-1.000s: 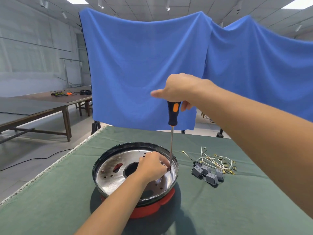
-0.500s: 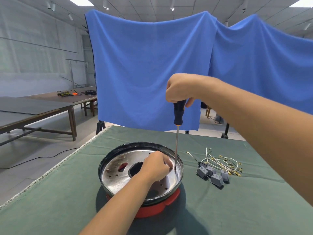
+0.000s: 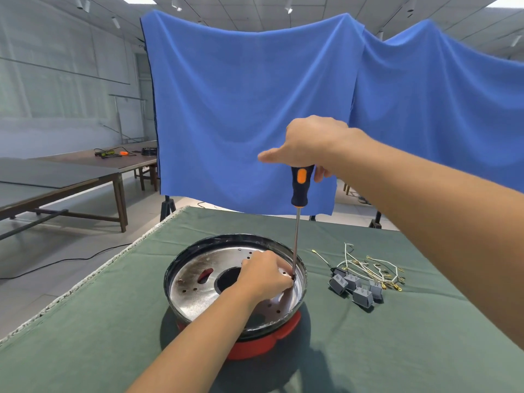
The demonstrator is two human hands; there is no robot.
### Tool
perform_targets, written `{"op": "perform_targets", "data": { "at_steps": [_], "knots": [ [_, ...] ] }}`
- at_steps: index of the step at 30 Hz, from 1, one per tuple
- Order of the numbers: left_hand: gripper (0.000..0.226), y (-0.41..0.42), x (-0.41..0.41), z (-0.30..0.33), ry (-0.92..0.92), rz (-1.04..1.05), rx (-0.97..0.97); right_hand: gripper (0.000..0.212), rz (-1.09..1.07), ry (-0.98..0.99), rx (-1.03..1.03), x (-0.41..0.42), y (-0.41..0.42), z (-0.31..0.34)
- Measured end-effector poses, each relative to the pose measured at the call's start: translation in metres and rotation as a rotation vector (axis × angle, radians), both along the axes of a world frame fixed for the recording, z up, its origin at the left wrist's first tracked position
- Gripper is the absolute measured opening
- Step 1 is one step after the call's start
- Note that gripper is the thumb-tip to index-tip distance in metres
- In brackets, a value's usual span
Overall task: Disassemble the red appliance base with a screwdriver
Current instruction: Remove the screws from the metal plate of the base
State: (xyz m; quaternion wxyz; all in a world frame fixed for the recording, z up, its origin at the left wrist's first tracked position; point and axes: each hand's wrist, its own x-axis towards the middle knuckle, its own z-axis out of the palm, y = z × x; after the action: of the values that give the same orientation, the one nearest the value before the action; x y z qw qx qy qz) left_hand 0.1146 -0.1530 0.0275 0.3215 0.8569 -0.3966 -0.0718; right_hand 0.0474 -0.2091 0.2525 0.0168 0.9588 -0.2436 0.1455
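On the green cloth-covered table [image 3: 113,321], near its middle, sits the red appliance base [image 3: 263,343]. Its red plastic body shows only at the near lower edge; above it a black rim surrounds a shiny metal plate [image 3: 198,293] with a round central opening, a red slot left of that opening, several small holes and brownish staining.

Right hand [image 3: 314,143]: raised above the base, fingers curled round the top of the screwdriver [image 3: 301,185] handle (black with an orange inset), thumb extended to the left. The tool stands nearly upright, its thin steel shaft running down to the plate's right-hand side, just inside the rim. The tip meets the plate at a small dark point; whether it is seated in a screw cannot be told.

Left hand [image 3: 265,275]: resting inside the base on the plate, fingers bent and gathered at the screwdriver tip. Fingertips touch or pinch the lower shaft; the exact hold is hidden by the knuckles.

To the right of the base, apart from it, lies a cluster of small grey switch blocks [image 3: 355,289] and a tangle of white wires with brass terminals [image 3: 368,268].

Behind the table hangs a blue cloth backdrop [image 3: 255,109]. At left stand wooden workbenches [image 3: 71,177] with cables on the far one.
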Motion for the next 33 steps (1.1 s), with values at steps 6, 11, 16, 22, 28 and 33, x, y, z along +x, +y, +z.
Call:
{"op": "perform_targets", "data": {
  "at_steps": [6, 11, 16, 22, 28, 33],
  "knots": [
    [0.018, 0.0, 0.001, 0.001, -0.009, 0.01, -0.005, 0.007, 0.039, 0.062, 0.126, 0.003, 0.005, 0.004],
    [0.017, -0.002, 0.003, -0.001, -0.01, 0.017, -0.002, 0.024, 0.0, -0.054, -0.072, 0.002, -0.002, -0.005],
    [0.012, -0.004, 0.004, 0.0, -0.012, 0.036, -0.008, 0.02, 0.122, -0.143, 0.096, 0.003, -0.007, -0.012],
    [0.01, -0.006, 0.003, -0.002, -0.02, 0.053, -0.011, 0.024, 0.027, -0.185, -0.13, 0.005, -0.014, -0.016],
    [0.005, -0.008, 0.003, -0.001, -0.036, 0.063, -0.035, 0.026, 0.069, -0.342, 0.131, -0.007, -0.027, -0.003],
    [0.017, -0.009, 0.001, 0.003, 0.042, 0.085, -0.021, 0.026, 0.056, -0.647, 0.245, -0.019, -0.054, -0.013]
  ]
}}
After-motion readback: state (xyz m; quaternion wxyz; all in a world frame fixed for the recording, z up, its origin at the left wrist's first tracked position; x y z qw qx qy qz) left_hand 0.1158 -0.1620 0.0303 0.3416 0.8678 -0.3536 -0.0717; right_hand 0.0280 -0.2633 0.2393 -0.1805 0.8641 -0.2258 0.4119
